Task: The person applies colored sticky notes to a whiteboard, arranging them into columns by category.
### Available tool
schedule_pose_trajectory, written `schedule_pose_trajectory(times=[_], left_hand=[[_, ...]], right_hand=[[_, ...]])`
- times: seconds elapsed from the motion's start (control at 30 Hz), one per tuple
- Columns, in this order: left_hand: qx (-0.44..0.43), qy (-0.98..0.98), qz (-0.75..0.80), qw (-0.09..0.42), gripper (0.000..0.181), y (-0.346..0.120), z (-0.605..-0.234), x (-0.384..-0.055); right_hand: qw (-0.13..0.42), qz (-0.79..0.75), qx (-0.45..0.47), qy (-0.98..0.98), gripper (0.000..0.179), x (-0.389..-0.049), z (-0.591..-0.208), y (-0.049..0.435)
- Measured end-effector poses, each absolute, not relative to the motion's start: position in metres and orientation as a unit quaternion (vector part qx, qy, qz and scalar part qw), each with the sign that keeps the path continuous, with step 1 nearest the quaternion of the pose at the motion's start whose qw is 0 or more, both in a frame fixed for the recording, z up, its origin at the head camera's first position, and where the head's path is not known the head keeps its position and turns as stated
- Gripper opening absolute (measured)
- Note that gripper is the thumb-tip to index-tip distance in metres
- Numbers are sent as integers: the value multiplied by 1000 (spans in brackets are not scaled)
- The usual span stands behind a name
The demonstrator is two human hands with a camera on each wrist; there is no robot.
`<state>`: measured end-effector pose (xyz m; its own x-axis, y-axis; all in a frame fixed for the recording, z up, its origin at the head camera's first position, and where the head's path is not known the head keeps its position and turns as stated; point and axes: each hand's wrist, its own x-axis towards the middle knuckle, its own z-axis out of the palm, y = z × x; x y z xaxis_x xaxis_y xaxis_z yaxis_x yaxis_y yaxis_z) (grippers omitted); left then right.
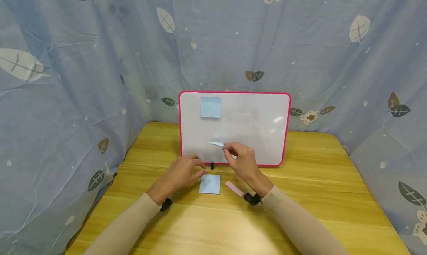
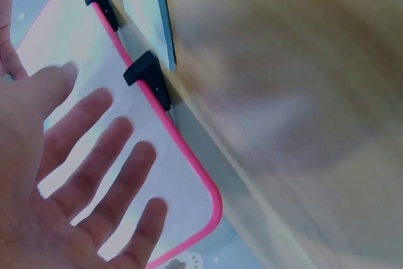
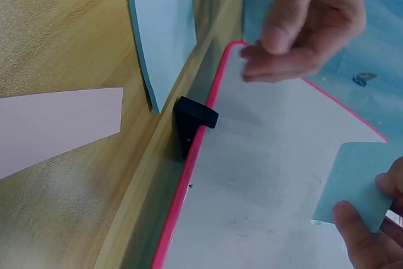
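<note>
A light blue sticky note (image 3: 356, 181) is pinched between the thumb and fingers of my right hand (image 1: 242, 162), in front of the lower part of a pink-framed whiteboard (image 1: 260, 129). Another blue sticky note (image 1: 211, 107) is stuck on the board's upper left. My left hand (image 1: 181, 171) hovers near the board's lower left edge, holding nothing; its fingers are spread in the left wrist view. Beside its fingertips a pad of blue sticky notes (image 1: 209, 184) lies on the table. To the right of that pad is a narrow pink paper strip (image 1: 234, 188).
Black feet (image 2: 150, 79) support the whiteboard's lower edge on the wooden table (image 1: 333, 195). A blue leaf-patterned curtain (image 1: 213, 43) hangs behind the board and along both sides. Each wrist wears a black device (image 1: 252, 199).
</note>
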<state>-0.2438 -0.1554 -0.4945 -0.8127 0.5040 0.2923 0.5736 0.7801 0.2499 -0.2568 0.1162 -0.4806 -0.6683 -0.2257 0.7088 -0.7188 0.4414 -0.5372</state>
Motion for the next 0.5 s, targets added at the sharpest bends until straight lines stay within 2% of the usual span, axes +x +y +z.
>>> schedule_pose_trajectory(times=[0.3,0.5], left_hand=[[-245,-906,-221,266,24,-163,-480,-255],[-217,-894,-247,305,28,-170,-473,-265]], right_hand=[[316,424,303,-793,11,-261,-479,113],[339,421,307,-783,15,-262,-477,110]])
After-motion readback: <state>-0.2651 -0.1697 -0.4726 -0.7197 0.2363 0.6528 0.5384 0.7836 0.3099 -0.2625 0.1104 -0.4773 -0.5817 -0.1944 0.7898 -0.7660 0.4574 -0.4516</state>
